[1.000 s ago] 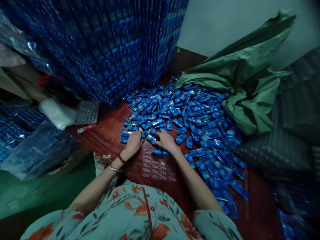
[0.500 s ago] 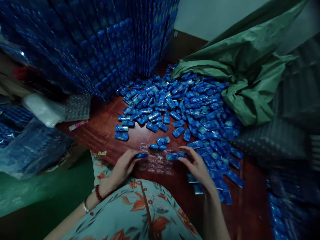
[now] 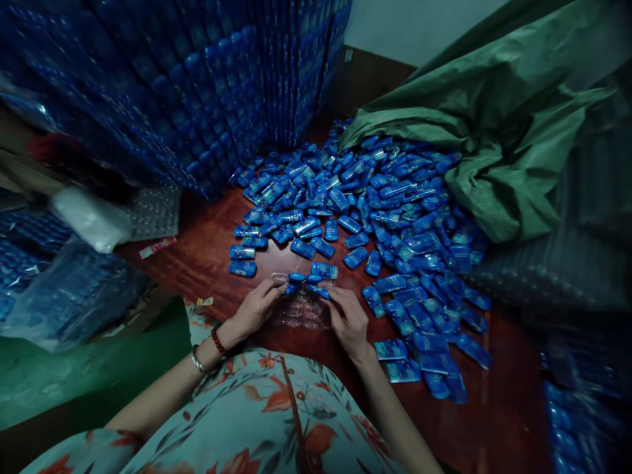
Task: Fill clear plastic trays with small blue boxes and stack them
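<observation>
- The tray (image 3: 303, 315) is a clear plastic blister sheet, pressed into rows of small pockets, lying flat on the red-brown table (image 3: 207, 263) just in front of the person's lap, between the two hands.
- Its far row holds a few blue packets (image 3: 297, 277); the nearer pockets show empty and catch dull glints.
- The left hand (image 3: 255, 307) rests at the tray's left edge, fingers curled in and tips pressed to a packet at the far-left pocket; a red bead bracelet and a metal bangle sit on the wrist.
- The right hand (image 3: 348, 318) lies over the tray's right side, fingers bent, thumb and forefinger pinched on a blue packet (image 3: 320, 291) at the far-right corner.
- The packets are small, flat and oblong with rounded ends, glossy blue with a paler panel on the face.
- The pile (image 3: 385, 204) of the same packets spreads across the table beyond and to the right of the tray, reaching down past the right hand.
- Printing shows on the pale panels, but it is too small and dim to read; no brand can be made out.
- A green sack (image 3: 494, 131) slumps open at the pile's far right.
- Stacks (image 3: 197, 85) of filled blue sheets stand upright along the far left.
- A small pink-and-white label strip (image 3: 157, 247) lies on the table to the left; its writing is not legible.
</observation>
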Motion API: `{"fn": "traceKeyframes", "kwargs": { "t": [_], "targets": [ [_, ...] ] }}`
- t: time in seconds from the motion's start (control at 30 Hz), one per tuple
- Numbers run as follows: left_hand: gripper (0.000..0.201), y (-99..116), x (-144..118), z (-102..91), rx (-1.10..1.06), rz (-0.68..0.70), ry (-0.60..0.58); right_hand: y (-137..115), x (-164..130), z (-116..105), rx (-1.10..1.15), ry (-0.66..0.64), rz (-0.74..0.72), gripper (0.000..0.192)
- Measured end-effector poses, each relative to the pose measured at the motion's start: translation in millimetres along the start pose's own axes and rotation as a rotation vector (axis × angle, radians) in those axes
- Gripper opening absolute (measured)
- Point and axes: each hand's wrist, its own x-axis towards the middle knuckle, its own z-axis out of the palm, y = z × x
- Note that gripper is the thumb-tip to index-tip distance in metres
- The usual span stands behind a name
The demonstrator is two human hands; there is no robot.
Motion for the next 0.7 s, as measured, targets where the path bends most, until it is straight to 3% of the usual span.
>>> {"fn": "traceKeyframes", "kwargs": {
  "t": [0.17,0.4,0.5,0.57,0.7],
  "targets": [
    [0.027,-3,1,6.0,0.08,-0.001,-0.101,2,19,-1,-0.112,-0.253,-0.15,0.027],
    [0.029,5,7,-12.1,0.159,0.067,-0.269,-31,26,13,-0.354,-0.451,-0.173,0.031],
    [0.029,7,7,-13.2,0.158,0.063,-0.332,-41,23,23,-0.411,-0.421,-0.144,0.031],
    [0.033,6,5,-12.7,0.173,0.053,-0.312,-41,18,26,-0.397,-0.344,-0.139,0.029],
    [0.037,-7,-3,-16.8,0.187,-0.045,-0.108,-20,17,18,-0.262,-0.104,0.021,0.032]
  ]
}}
